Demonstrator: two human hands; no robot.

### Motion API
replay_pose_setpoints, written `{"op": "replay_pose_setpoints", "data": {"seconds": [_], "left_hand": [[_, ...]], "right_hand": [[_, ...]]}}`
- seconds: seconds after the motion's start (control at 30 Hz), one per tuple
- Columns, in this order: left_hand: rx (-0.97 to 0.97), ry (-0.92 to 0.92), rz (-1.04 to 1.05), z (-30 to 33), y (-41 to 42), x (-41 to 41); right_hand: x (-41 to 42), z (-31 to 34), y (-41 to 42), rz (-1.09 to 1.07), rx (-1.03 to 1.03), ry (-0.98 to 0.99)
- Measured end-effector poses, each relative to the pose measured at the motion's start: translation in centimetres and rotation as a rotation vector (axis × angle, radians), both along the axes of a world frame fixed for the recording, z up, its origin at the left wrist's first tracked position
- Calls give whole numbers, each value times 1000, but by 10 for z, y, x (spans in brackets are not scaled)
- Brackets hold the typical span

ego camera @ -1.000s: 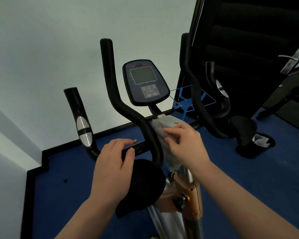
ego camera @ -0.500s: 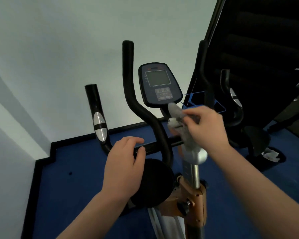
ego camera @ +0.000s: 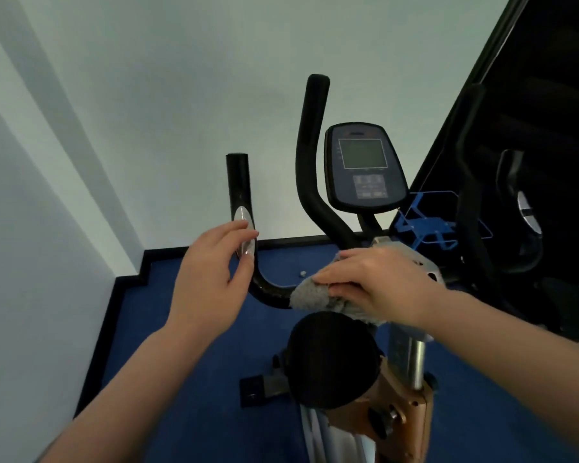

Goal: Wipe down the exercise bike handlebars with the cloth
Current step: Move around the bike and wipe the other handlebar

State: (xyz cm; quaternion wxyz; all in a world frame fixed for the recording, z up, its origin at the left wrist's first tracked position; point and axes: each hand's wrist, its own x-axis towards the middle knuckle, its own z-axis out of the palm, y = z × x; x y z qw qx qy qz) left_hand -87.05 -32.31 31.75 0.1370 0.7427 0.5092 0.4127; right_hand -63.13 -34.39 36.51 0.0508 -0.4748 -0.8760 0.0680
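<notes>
Right hand presses fluffy grey cloth onto curved black foam handlebar, near centre post. Left hand released, hovering beside silver pulse sensor. Risk: loosely draped cloth could slide off mid-stroke.

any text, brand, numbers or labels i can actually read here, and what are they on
None can be read.
Dark oval console: a coloured strip above the grey screen may be a brand, too blurred to read.
Console button panel: marks on the keys, too small to read.
Grey screen: blank; small marks along its left edge are illegible.
Grey fluffy cloth, black curved handlebar, silver pulse sensor: no text visible.
</notes>
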Motion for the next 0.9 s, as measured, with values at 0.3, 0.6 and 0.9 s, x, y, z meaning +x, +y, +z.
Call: {"op": "replay_pose_setpoints", "data": {"seconds": [0.3, 0.6, 0.9], "left_hand": [[9, -7, 20, -6, 0, 2], [3, -11, 6, -1, 2, -3], [94, 12, -106, 3, 28, -14]], "right_hand": [[4, 9, 16, 143, -57, -216], [-31, 4, 21, -10, -150, -4], [-75, -11, 9, -264, -70, 103]]}}
